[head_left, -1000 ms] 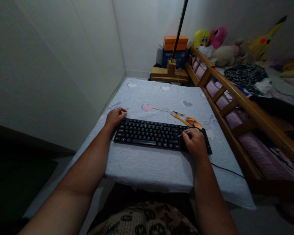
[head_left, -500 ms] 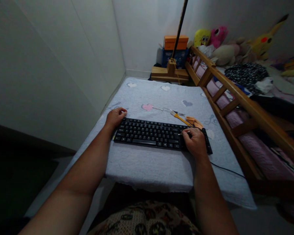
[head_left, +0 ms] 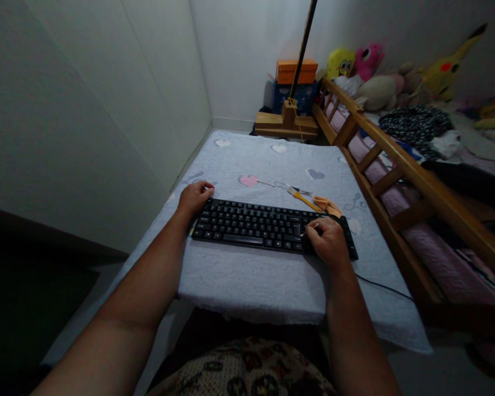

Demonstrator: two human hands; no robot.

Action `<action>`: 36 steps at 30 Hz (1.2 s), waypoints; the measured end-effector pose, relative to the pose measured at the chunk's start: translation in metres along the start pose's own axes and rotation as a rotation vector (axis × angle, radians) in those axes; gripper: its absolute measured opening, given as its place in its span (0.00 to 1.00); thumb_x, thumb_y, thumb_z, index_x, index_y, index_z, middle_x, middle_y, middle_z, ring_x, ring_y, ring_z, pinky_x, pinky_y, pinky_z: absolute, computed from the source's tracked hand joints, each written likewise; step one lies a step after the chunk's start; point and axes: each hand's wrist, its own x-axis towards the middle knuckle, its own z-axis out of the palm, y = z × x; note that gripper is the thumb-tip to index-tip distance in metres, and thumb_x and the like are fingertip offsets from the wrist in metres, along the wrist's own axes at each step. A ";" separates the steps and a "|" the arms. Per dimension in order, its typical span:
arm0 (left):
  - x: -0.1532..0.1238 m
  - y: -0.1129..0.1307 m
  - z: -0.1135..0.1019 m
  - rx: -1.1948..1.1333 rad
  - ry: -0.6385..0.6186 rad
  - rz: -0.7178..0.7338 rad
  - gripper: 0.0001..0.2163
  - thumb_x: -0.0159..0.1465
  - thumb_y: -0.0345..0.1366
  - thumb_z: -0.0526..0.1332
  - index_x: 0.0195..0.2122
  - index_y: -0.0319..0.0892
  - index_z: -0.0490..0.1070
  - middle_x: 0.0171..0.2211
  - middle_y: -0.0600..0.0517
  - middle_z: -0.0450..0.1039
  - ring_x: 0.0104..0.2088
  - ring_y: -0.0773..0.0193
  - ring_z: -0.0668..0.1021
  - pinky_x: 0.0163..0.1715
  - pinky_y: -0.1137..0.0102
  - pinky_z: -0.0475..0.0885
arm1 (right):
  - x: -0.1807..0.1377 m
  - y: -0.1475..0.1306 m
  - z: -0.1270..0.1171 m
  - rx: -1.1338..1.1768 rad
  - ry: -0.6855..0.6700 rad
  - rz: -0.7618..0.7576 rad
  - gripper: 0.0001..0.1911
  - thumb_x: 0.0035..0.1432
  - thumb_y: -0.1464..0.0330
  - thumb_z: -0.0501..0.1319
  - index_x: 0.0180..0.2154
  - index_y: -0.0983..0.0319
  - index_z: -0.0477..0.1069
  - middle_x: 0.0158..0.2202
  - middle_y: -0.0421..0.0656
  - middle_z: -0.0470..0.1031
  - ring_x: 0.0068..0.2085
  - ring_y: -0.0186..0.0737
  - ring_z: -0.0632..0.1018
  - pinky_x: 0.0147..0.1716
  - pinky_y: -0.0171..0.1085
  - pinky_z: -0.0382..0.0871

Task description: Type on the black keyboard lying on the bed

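Observation:
A black keyboard [head_left: 251, 223] lies across the light-blue cloth in front of me. My left hand [head_left: 194, 198] is at its back left corner, fingers curled in against the edge. Over the keys at the right end, my right hand [head_left: 328, 237] pinches a thin white cotton swab [head_left: 304, 234], its tip pointing left at the keys. Part of the number pad is hidden under this hand. Behind the keyboard lie a brush with a yellow handle [head_left: 307, 202], a bunched orange cloth [head_left: 328, 205] and another thin white swab-like stick [head_left: 266, 183].
A light-blue cloth with hearts [head_left: 247, 275] covers the table. The keyboard's cable [head_left: 383, 286] runs off to the right. A wooden bed rail [head_left: 396, 159] borders the right side, with soft toys behind it. A wooden stand [head_left: 286, 124] and an orange box [head_left: 296, 71] are at the back.
My right hand has shifted slightly, and the swab tip has moved a little toward me over the keys. My left hand stays at the keyboard's corner.

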 end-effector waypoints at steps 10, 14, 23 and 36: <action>0.001 -0.002 0.001 -0.003 0.007 0.004 0.17 0.57 0.45 0.57 0.39 0.40 0.77 0.25 0.52 0.71 0.28 0.63 0.71 0.29 0.70 0.61 | 0.000 0.001 0.001 0.012 -0.003 0.000 0.10 0.53 0.69 0.56 0.21 0.59 0.68 0.25 0.41 0.74 0.33 0.42 0.74 0.39 0.43 0.64; 0.000 -0.002 0.001 0.007 0.011 0.006 0.17 0.57 0.45 0.57 0.40 0.40 0.77 0.25 0.52 0.71 0.28 0.63 0.71 0.29 0.70 0.61 | -0.001 0.000 0.001 0.027 -0.018 -0.008 0.10 0.54 0.69 0.56 0.22 0.59 0.69 0.25 0.41 0.75 0.33 0.42 0.74 0.40 0.43 0.64; 0.001 -0.003 0.001 0.005 0.007 0.014 0.17 0.58 0.45 0.56 0.39 0.40 0.77 0.25 0.52 0.71 0.28 0.63 0.71 0.29 0.70 0.61 | -0.002 -0.001 0.003 0.034 -0.043 -0.033 0.09 0.56 0.69 0.57 0.25 0.60 0.71 0.27 0.42 0.76 0.35 0.42 0.75 0.41 0.43 0.64; 0.001 -0.003 0.001 0.008 0.011 -0.003 0.16 0.57 0.44 0.57 0.39 0.41 0.77 0.25 0.52 0.71 0.28 0.64 0.71 0.29 0.70 0.61 | -0.001 -0.009 0.006 0.059 -0.068 -0.043 0.09 0.57 0.69 0.58 0.26 0.60 0.71 0.28 0.42 0.76 0.36 0.43 0.75 0.42 0.43 0.63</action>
